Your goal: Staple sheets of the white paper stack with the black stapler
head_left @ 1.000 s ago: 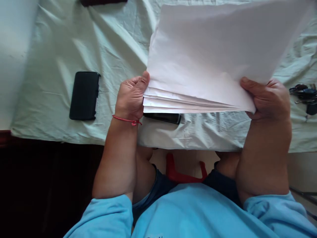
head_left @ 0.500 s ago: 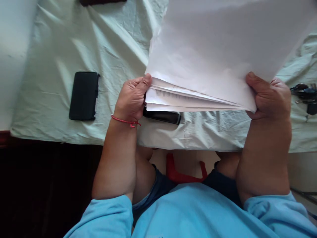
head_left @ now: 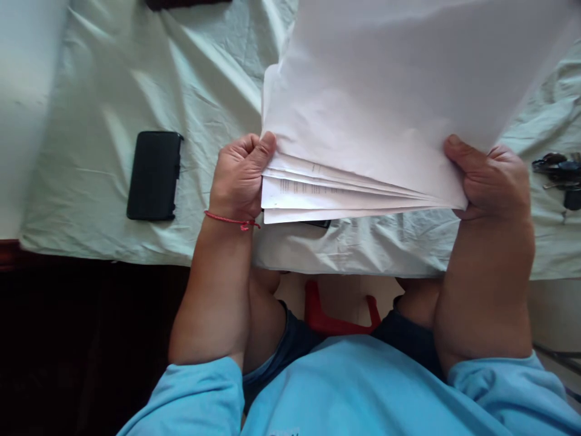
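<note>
Both hands hold a stack of white paper sheets [head_left: 385,103] above a table draped in a pale green cloth [head_left: 204,79]. My left hand [head_left: 240,175], with a red string bracelet at the wrist, grips the stack's near left corner, thumb on top. My right hand [head_left: 492,178] clamps the near right corner. The lower sheets fan apart at the left, and printed lines show on one of them. A dark phone [head_left: 318,223] lies on the cloth under the stack, almost fully hidden.
A black case [head_left: 154,175] lies flat on the cloth to the left of my left hand. A bunch of keys [head_left: 560,175] sits at the right edge. A dark object [head_left: 186,3] pokes in at the top. A red stool part [head_left: 338,315] shows between my knees.
The near edge of the stack has dropped toward me and its lower sheets have fanned out, now covering nearly all of the dark phone. Both hands keep their grip.
</note>
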### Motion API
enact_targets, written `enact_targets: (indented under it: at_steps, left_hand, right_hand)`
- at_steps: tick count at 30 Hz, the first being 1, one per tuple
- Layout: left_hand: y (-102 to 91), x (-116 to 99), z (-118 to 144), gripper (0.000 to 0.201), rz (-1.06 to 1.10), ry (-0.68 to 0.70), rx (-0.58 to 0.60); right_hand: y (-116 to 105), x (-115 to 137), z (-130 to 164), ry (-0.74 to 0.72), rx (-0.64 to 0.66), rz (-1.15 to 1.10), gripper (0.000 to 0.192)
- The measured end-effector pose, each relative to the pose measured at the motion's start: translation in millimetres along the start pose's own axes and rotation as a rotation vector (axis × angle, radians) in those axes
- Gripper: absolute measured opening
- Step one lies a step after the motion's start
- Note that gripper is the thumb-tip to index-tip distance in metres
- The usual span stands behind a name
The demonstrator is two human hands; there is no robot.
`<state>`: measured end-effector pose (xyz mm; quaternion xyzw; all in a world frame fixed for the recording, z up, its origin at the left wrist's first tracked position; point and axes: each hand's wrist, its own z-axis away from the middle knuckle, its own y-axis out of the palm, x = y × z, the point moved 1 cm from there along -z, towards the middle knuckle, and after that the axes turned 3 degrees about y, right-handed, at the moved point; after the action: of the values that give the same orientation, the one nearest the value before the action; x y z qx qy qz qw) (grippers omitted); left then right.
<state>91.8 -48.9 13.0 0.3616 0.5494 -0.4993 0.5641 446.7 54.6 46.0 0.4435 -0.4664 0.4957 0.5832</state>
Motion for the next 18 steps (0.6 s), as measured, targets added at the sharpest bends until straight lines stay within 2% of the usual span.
enact_targets:
  at_steps: [3,10,14,18]
  left_hand:
    - [3.5,-1.2,0.8,0.054,0.109,0.018,-0.119]
    - [10.2,7.0,-9.0,0.057,0.385,0.117,-0.195]
    - [9.8,7.7,-12.6,0.053,0.358,0.196,-0.231]
    - [2.1,8.9,-19.2,0.049,0.273,0.411,-0.273]
  right_hand:
    - [-1.3,-0.9,-0.5,-0.007,-0.001,0.004,0.052]
    - [-8.8,-7.7,-10.0,-0.045,0.090,0.013,0.066]
    - [-9.7,-9.8,-13.3,-0.223,0.128,0.047,0.066]
    - [-8.7,-14.5,-18.2,-0.404,0.142,0.039,0.066]
